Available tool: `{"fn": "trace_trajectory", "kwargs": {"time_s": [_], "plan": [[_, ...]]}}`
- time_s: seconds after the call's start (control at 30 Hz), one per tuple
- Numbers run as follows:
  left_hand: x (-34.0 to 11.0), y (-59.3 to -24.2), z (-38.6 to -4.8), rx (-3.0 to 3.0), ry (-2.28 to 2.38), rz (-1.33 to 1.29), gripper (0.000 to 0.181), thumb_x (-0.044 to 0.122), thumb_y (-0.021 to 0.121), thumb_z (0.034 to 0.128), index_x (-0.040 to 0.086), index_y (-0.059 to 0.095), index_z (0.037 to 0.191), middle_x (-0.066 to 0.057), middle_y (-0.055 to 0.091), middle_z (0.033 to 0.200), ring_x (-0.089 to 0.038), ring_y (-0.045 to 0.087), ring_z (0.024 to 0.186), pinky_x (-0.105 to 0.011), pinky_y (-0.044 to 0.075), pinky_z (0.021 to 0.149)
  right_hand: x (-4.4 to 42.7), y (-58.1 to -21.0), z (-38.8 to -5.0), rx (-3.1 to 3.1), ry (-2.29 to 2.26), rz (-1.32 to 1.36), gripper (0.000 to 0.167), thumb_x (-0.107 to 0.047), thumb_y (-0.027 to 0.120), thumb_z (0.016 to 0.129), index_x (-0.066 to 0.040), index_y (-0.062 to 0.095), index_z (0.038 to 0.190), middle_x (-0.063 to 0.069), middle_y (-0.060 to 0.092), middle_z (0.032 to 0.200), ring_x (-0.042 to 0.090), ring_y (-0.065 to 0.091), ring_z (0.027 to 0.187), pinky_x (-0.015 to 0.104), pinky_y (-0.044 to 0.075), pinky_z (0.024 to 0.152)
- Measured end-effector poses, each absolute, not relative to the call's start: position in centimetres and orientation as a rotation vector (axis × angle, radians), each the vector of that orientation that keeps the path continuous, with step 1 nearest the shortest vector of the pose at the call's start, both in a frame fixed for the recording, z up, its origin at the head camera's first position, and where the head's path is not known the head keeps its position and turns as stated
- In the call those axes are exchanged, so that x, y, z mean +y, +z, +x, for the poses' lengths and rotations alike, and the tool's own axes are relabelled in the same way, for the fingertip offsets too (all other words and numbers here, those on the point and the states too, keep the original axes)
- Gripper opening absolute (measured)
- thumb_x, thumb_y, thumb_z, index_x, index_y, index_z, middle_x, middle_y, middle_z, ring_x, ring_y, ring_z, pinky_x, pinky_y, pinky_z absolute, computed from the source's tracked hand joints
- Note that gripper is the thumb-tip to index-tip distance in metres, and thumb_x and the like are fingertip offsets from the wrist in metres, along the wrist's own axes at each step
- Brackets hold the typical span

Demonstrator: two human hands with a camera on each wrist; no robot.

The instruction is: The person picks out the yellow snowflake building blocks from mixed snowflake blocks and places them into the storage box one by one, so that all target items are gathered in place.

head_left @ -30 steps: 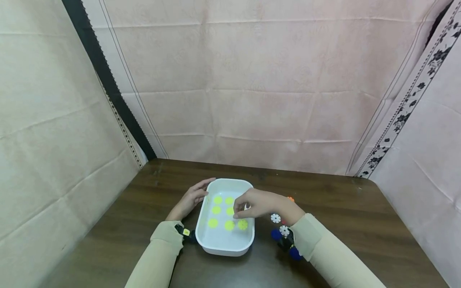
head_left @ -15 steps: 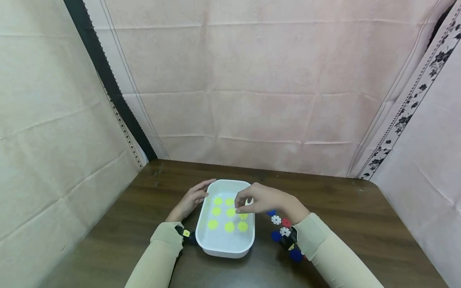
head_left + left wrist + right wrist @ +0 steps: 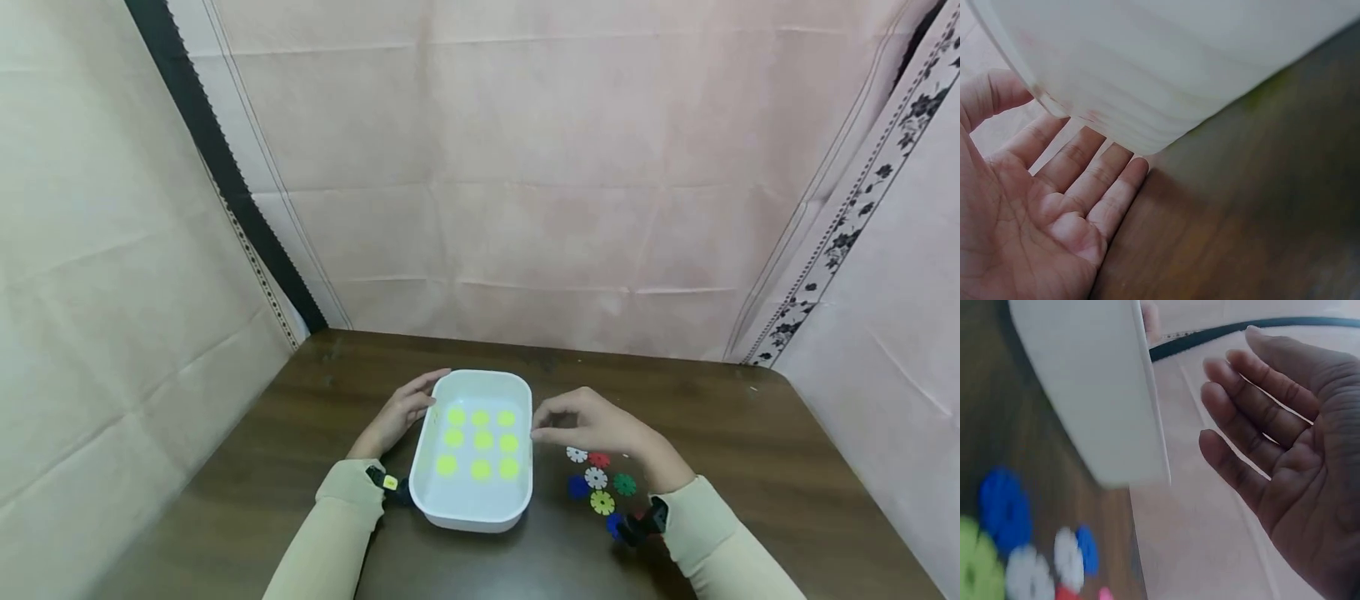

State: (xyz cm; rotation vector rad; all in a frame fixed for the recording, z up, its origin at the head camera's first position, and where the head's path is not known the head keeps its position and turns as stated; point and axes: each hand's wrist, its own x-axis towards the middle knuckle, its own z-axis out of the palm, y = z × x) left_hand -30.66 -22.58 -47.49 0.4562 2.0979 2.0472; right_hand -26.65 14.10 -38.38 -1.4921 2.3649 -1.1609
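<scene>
A white tray (image 3: 480,510) with an upright rim stands on the table. Inside it, round yellow discs (image 3: 482,470) lie in neat rows of three. My left hand (image 3: 396,421) holds the tray at its far left corner. In the left wrist view the thumb laps the rim, and the fingers (image 3: 1088,162) reach to the outer wall, their tips partly hidden. My right hand (image 3: 600,427) hovers just off the tray's right side. The right wrist view shows its fingers (image 3: 1229,403) loosely bent, with nothing between them, apart from the tray wall.
On the table right of the tray lie several notched plastic discs, among them white (image 3: 596,478), green (image 3: 624,485), yellow (image 3: 602,502), blue (image 3: 577,487) and red (image 3: 599,460). The right wrist partly covers that group. Cloth walls (image 3: 525,167) stand behind and at both sides.
My right hand was over the tray's right part and has drawn off to the right, past the rim. More loose discs show. The left hand and tray have stayed put.
</scene>
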Motion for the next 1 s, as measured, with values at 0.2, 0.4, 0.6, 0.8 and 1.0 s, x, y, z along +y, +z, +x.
{"fn": "trace_trajectory", "kwargs": {"time_s": [0.2,0.4,0.6,0.8,1.0], "plan": [[-22.8,-47.2,-30.9,2.098,2.044,0.461,0.053,0.011,0.051,0.0965,0.022,0.051,0.148,-0.003,0.05,0.15,-0.026,0.054,0.13,-0.033,0.049,0.1,18.1,-39.9,-25.5,2.366,-1.249,-1.495,0.008,-0.018,0.068,0.097,-0.021,0.074,0.101,0.0,0.073,0.09,0.013,0.063,0.071,0.031,0.057,0.064],[-23.0,-47.2,-30.6,2.098,2.042,0.463,0.053,0.01,0.052,0.0961,0.021,0.051,0.148,-0.004,0.052,0.148,-0.027,0.057,0.128,-0.032,0.049,0.099,21.1,-42.9,-23.7,2.381,-1.194,-1.482,0.005,-0.017,0.067,0.097,-0.02,0.071,0.099,-0.002,0.07,0.087,0.005,0.057,0.07,0.027,0.052,0.058],[-22.8,-46.8,-30.7,2.094,2.034,0.492,0.054,0.012,0.052,0.0968,0.019,0.048,0.15,-0.006,0.052,0.148,-0.029,0.057,0.127,-0.033,0.05,0.098,22.9,-44.5,-22.6,2.47,-1.078,-1.474,0.01,-0.018,0.072,0.094,-0.02,0.07,0.103,-0.009,0.067,0.095,0.007,0.06,0.083,0.028,0.054,0.07],[-22.7,-46.7,-31.1,2.102,2.041,0.48,0.054,0.013,0.053,0.0963,0.018,0.049,0.15,-0.006,0.052,0.148,-0.028,0.058,0.126,-0.032,0.05,0.098,23.0,-44.8,-22.5,2.573,-0.97,-1.469,0.018,-0.022,0.074,0.092,-0.022,0.071,0.109,-0.009,0.066,0.103,0.01,0.06,0.095,0.034,0.054,0.082],[-22.6,-47.0,-31.1,2.086,2.045,0.468,0.054,0.01,0.052,0.0961,0.019,0.05,0.149,-0.006,0.051,0.149,-0.028,0.057,0.127,-0.032,0.049,0.099,23.2,-45.0,-22.4,2.599,-0.885,-1.428,0.02,-0.024,0.074,0.092,-0.025,0.074,0.113,-0.012,0.064,0.104,0.007,0.056,0.099,0.031,0.052,0.083]]}}
